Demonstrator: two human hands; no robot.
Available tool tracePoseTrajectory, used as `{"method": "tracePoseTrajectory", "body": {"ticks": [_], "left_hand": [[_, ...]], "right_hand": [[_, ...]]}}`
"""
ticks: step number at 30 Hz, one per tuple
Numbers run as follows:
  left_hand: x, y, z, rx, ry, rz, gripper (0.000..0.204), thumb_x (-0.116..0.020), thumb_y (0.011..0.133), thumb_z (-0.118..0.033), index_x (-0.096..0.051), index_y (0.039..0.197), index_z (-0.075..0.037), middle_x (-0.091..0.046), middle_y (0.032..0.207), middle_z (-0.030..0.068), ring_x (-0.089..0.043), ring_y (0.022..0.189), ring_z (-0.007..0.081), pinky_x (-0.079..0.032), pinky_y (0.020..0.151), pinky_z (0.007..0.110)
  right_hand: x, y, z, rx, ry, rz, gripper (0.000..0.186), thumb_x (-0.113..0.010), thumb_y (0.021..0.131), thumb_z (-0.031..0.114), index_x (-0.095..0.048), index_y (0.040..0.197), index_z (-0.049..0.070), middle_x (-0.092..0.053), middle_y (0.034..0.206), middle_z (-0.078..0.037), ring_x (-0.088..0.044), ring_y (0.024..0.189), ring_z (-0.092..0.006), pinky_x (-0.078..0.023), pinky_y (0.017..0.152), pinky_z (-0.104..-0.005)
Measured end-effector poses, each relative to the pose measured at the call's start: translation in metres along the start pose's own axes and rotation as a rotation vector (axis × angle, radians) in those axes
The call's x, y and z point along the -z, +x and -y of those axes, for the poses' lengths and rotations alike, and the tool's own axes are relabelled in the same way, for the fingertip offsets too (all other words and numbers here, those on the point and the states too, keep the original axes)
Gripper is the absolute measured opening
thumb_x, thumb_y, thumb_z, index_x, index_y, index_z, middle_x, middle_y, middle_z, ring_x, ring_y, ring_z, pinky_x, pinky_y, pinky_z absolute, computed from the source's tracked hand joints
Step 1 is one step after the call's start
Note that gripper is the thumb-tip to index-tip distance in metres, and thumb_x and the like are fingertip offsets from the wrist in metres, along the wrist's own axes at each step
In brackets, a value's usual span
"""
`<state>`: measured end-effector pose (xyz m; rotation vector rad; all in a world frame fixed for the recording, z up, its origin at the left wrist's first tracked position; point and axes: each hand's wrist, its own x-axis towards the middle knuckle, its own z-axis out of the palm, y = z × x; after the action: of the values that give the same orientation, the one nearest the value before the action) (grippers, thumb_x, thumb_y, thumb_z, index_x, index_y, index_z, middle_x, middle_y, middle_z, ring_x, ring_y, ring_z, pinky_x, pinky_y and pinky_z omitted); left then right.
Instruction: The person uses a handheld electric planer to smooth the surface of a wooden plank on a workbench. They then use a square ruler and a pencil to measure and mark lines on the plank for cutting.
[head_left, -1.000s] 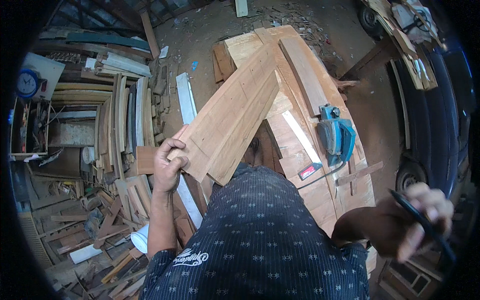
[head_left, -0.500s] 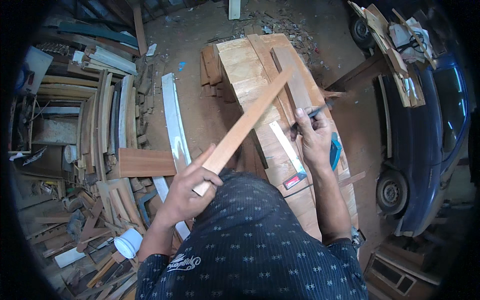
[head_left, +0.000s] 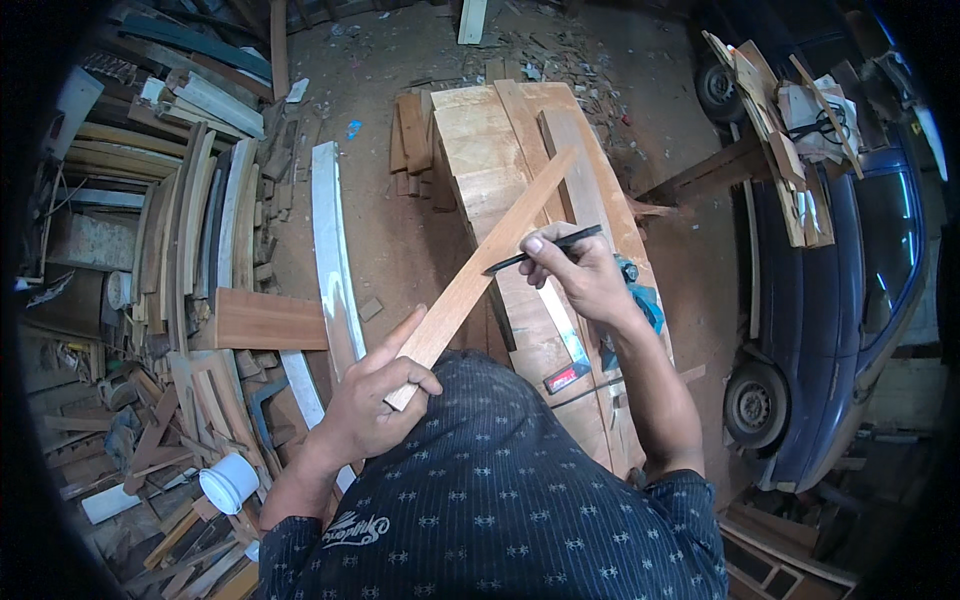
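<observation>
My left hand [head_left: 380, 395] grips the near end of a long tan wooden piece [head_left: 450, 315], held diagonally with a narrow face up. My right hand [head_left: 570, 280] is closed on a slim black pencil-like marker [head_left: 570, 240], its point at the right side of that piece, around mid-length. Beyond both hands lies a plywood-topped bench [head_left: 470, 125] bearing a darker board [head_left: 565, 135], a square [head_left: 565, 375] with a red label and a teal power planer [head_left: 645, 305], partly hidden behind my right arm.
Stacked lumber [head_left: 180, 250], loose offcuts and a white bucket [head_left: 228, 485] crowd the left side. A pale board [head_left: 330, 240] stands left of the bench. A dark blue vehicle [head_left: 850, 310] is at the right, with a pile of boards [head_left: 800, 150] near its upper part.
The held wood has turned from broad face up to narrow face up. My right hand has swung in from the far right, bringing the black marker onto that wood.
</observation>
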<state>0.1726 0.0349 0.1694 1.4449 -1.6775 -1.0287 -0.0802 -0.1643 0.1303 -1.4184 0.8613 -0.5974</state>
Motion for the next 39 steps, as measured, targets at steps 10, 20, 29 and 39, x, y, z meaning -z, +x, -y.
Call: {"method": "tracePoseTrajectory", "body": {"ticks": [10, 20, 29, 39], "left_hand": [[0.001, -0.003, 0.000, 0.016, -0.013, -0.016, 0.013, -0.070, 0.081, 0.002, -0.071, 0.091, -0.007, -0.049, 0.150, 0.0354, -0.051, 0.142, 0.0415, -0.048, 0.106, 0.040], [-0.002, 0.000, -0.005, 0.010, -0.015, -0.033, 0.011, -0.070, 0.081, 0.002, -0.072, 0.089, -0.005, -0.050, 0.148, 0.0374, -0.051, 0.142, 0.0403, -0.048, 0.107, 0.039], [-0.002, -0.009, 0.001, -0.029, -0.021, -0.075, 0.012, -0.066, 0.085, -0.001, -0.070, 0.096, -0.005, -0.067, 0.127, 0.0234, -0.063, 0.130, 0.0364, -0.051, 0.097, 0.042], [-0.050, -0.036, -0.003, -0.245, 0.083, -0.132, 0.037, -0.066, 0.086, -0.009, -0.056, 0.121, -0.008, -0.061, 0.125, 0.0220, -0.061, 0.118, 0.0468, -0.050, 0.100, 0.053]], "right_hand": [[0.031, 0.033, -0.017, 0.010, -0.184, -0.126, 0.031, -0.064, 0.106, 0.024, -0.070, 0.089, -0.002, -0.068, 0.074, -0.003, -0.062, 0.066, -0.0081, -0.051, 0.062, -0.0259], [0.056, 0.065, -0.046, 0.062, -0.439, -0.328, 0.034, -0.064, 0.105, 0.026, -0.073, 0.096, -0.005, -0.071, 0.078, -0.004, -0.065, 0.070, -0.0097, -0.053, 0.066, -0.0286], [0.020, -0.004, -0.001, 0.252, -0.680, -0.175, 0.019, -0.058, 0.104, 0.013, -0.068, 0.106, -0.003, -0.068, 0.104, -0.019, -0.066, 0.102, -0.0350, -0.052, 0.087, -0.0395], [-0.060, -0.036, 0.010, 0.590, -1.178, 0.410, 0.055, -0.081, 0.069, 0.006, -0.066, 0.122, 0.010, -0.066, 0.118, -0.011, -0.064, 0.107, -0.0362, -0.056, 0.089, -0.0460]]}}
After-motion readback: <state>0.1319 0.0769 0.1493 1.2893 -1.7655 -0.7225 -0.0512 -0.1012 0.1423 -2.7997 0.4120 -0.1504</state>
